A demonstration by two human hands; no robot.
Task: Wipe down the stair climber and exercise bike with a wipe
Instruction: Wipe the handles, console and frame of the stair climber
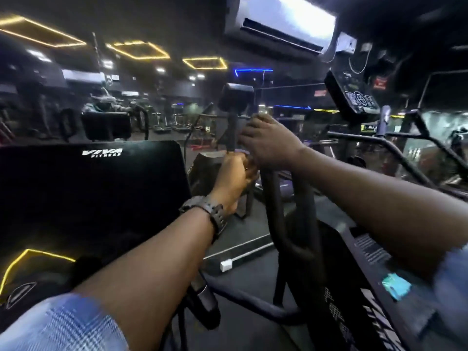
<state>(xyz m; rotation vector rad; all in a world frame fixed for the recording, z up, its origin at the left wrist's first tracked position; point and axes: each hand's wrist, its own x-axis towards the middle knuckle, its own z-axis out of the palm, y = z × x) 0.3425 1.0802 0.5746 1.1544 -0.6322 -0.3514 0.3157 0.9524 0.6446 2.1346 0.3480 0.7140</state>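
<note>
On the exercise bike (235, 115), both hands' fingers curl around its handlebar (278, 198); wipe unseen.

Left hand (234, 177) grip contents hidden; right hand (269, 143) fingertips hidden behind bike post (231, 134); sleeves blurred

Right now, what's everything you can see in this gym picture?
Console panel: one, black, white Viva Fitness logo, left foreground.
Small display: one, black, atop a post, centre.
Second console: one, black, upper right.
Curved handlebar: one, black, below the hands.
Air conditioner: one, white, overhead.
Ceiling light outlines: several, yellow, upper left.
Wristwatch: one, dark grey, left wrist.
Left hand: curled near the post; a wipe cannot be made out.
Right hand: fingers curled over the bar top.
</note>
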